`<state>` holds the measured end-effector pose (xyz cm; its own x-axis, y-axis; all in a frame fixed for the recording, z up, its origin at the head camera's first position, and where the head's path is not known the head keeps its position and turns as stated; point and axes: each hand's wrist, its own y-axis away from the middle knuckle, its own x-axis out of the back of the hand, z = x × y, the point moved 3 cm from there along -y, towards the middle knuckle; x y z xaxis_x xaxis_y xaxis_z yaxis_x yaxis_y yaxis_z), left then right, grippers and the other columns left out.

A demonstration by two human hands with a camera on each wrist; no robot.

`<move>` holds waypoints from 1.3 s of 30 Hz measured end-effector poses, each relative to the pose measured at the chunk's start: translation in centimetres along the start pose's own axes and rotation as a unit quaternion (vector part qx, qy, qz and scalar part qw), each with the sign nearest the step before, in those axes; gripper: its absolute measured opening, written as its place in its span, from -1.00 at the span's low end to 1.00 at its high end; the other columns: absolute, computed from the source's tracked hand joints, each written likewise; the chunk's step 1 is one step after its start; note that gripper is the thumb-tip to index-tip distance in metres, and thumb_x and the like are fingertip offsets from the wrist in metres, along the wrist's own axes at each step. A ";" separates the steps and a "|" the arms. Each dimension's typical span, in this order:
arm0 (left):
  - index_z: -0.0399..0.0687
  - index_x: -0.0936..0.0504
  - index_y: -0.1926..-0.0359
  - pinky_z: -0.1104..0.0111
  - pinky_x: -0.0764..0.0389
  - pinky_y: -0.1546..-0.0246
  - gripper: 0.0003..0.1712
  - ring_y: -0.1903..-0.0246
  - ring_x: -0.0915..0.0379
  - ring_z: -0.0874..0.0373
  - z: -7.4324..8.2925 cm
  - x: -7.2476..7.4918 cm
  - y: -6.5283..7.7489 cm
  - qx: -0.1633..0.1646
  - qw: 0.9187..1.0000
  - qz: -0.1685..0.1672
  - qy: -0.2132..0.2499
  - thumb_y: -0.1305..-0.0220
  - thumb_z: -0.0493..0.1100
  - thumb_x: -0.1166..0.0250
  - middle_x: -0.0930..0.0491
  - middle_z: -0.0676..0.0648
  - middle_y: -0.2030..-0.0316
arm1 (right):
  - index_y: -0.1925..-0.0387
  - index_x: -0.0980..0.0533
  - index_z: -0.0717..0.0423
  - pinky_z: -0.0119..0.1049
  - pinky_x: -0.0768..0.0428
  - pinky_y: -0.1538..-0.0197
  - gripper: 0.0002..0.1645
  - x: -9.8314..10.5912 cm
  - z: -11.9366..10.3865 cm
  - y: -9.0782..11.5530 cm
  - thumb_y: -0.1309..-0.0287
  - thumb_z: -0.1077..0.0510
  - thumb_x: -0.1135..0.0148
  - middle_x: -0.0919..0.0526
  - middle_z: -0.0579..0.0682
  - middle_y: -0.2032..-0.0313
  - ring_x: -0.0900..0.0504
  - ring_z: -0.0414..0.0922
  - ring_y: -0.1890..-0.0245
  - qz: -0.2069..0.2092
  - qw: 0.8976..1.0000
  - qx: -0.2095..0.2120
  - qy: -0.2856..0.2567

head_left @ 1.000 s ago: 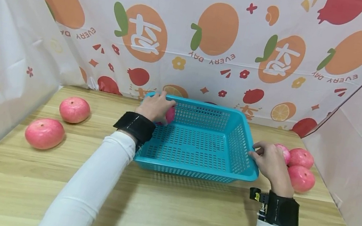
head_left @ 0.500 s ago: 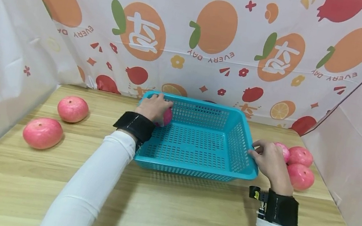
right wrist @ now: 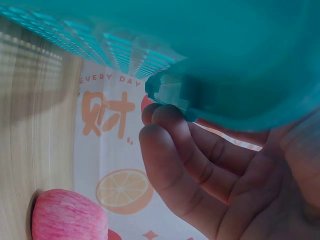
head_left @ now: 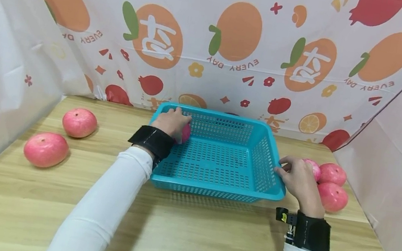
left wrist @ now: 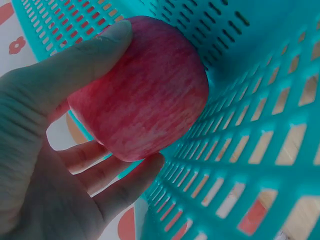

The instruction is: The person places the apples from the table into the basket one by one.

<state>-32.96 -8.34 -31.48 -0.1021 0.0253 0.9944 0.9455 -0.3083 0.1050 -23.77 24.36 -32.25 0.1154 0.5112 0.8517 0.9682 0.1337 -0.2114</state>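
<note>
Writing: backdrop cloth [head_left: 207, 85] carries "EVERY DAY" in repeated lines, upside down from the head view. Right wrist view has it upright, with a large orange character, 财, beneath. White characters on the printed oranges also inverted; not read with certainty.

Red apple [left wrist: 145, 92] inside the left end of the turquoise plastic basket [head_left: 211, 187], by its perforated wall. Left hand [head_left: 171, 122] grips it: thumb laid over one side, fingertips against the opposite side. Fruit sits out at the fingertips, a gap between it and the palm. The other fingers spread slightly apart. Whether the apple touches basket wall or floor, cannot tell.

Right hand [head_left: 300, 177] holds the basket's right rim, fingers bent close together, tips at a slot in the end wall.

Just beyond that hand, three pink fruits clustered: a streaked apple [head_left: 313, 170], partly hidden by the hand, and two smoother ones [head_left: 332, 197] beside it. Two more pink fruits [head_left: 46, 150] at far left, slightly apart. All on a wood-grain table [head_left: 207, 239]. Black straps [head_left: 152, 140] on both wrists; white sleeves [head_left: 103, 206].
</note>
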 end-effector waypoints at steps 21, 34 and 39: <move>0.05 -0.29 -0.26 -0.07 -0.44 0.06 -0.20 -0.01 -0.17 -0.19 0.0 -0.7 0.4 0.020 0.999 -0.023 0.036 0.07 -0.24 -0.37 -0.18 -0.34 -0.19 | 0.14 -0.46 0.40 -0.03 -0.64 0.37 -0.67 -0.2 -0.1 0.0 -0.09 0.25 -0.18 -0.60 0.31 0.34 -0.59 0.03 0.44 0.000 1.000 -0.002 -0.007; 0.05 -0.19 -0.31 -0.16 -0.30 -0.06 -0.24 -0.19 0.05 -0.25 0.0 -0.8 0.1 0.024 0.997 -0.057 0.050 -0.05 -0.25 -0.22 0.05 -0.35 -0.32 | 0.14 -0.46 0.41 -0.01 -0.64 0.35 -0.67 0.0 -0.1 0.2 -0.08 0.25 -0.19 -0.59 0.32 0.34 -0.58 0.06 0.41 0.000 1.000 -0.002 -0.003; 0.01 -0.25 -0.27 -0.12 -0.36 -0.03 -0.29 -0.15 -0.06 -0.23 0.0 -0.6 0.0 0.009 0.998 -0.047 0.046 -0.05 -0.31 -0.22 0.01 -0.36 -0.30 | 0.14 -0.45 0.42 0.00 -0.64 0.34 -0.66 0.1 -0.2 0.2 -0.08 0.25 -0.20 -0.59 0.33 0.34 -0.58 0.07 0.41 0.000 1.000 0.000 -0.002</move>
<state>-32.93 -8.38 -32.08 -0.2173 -0.0339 0.9755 0.9359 -0.2912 0.1984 -23.55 24.27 -32.14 0.1147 0.5153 0.8493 0.9680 0.1339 -0.2120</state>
